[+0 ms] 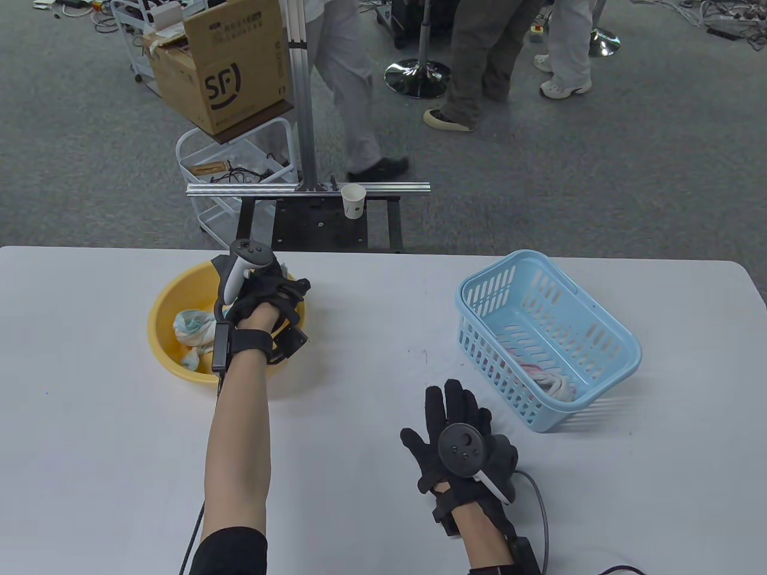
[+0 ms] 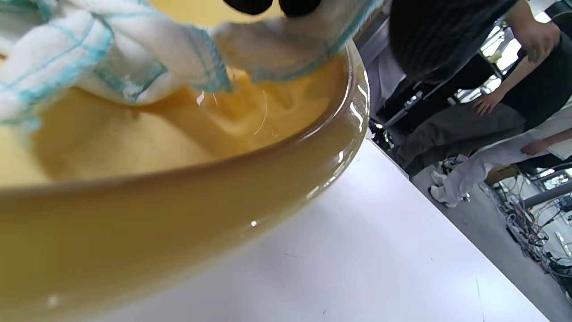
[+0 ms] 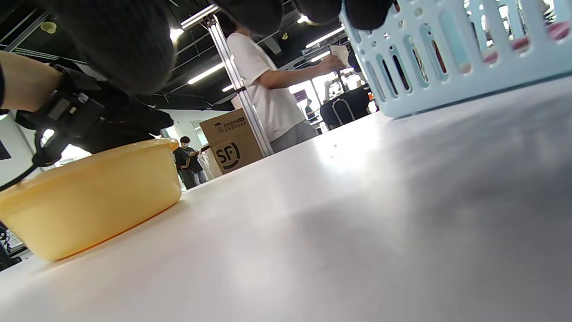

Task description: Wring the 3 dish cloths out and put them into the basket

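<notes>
A yellow basin (image 1: 157,311) stands at the table's left with a white, teal-striped dish cloth (image 1: 193,330) in it. My left hand (image 1: 281,296) reaches down into the basin. In the left wrist view its fingertips (image 2: 272,3) pinch that cloth (image 2: 134,58), which hangs above the basin's floor (image 2: 134,147). The light-blue basket (image 1: 623,353) sits at the right and holds a pink-and-white cloth (image 1: 554,378). My right hand (image 1: 446,413) lies flat on the table, fingers straight, just left of the basket's near corner. A third cloth cannot be made out.
Beyond the table's far edge a paper cup (image 1: 353,199) stands on an aluminium rail. A cardboard box (image 1: 222,66) sits on a white cart, and people stand on the carpet. The white table (image 1: 371,359) lies between basin and basket.
</notes>
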Action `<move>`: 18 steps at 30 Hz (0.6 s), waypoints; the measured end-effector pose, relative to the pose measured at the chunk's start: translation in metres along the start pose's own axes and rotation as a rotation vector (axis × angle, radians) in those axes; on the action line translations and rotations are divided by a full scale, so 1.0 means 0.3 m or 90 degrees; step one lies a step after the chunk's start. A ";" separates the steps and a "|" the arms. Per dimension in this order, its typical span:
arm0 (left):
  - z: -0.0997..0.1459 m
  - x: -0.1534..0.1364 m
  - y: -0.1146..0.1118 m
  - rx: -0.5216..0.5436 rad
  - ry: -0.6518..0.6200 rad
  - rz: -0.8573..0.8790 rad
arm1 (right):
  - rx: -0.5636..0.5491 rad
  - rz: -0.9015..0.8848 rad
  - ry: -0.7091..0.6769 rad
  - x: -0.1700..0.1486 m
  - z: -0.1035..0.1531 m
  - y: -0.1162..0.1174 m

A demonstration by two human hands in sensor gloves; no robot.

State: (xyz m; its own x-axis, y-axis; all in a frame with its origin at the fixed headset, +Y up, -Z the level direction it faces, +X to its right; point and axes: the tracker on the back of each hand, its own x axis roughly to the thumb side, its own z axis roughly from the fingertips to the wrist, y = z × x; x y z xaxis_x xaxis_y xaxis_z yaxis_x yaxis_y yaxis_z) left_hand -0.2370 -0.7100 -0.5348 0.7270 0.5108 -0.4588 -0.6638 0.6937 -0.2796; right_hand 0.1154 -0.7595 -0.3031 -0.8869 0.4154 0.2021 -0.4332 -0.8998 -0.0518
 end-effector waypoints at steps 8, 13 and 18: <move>0.052 -0.005 -0.009 0.065 -0.024 -0.026 | 0.012 -0.014 -0.004 0.003 0.001 0.010; 0.106 -0.012 0.020 0.108 -0.069 -0.079 | 0.015 -0.019 -0.005 0.003 0.000 0.010; 0.190 -0.029 0.082 0.153 -0.092 -0.097 | 0.015 -0.023 -0.008 0.005 0.001 0.013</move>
State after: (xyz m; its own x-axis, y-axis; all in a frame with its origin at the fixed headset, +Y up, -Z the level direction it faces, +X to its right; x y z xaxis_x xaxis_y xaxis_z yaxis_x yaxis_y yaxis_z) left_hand -0.2497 -0.6683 -0.4896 0.8439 0.4468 -0.2969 -0.4974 0.8591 -0.1209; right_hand 0.1124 -0.7625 -0.3028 -0.8685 0.4462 0.2159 -0.4609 -0.8872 -0.0205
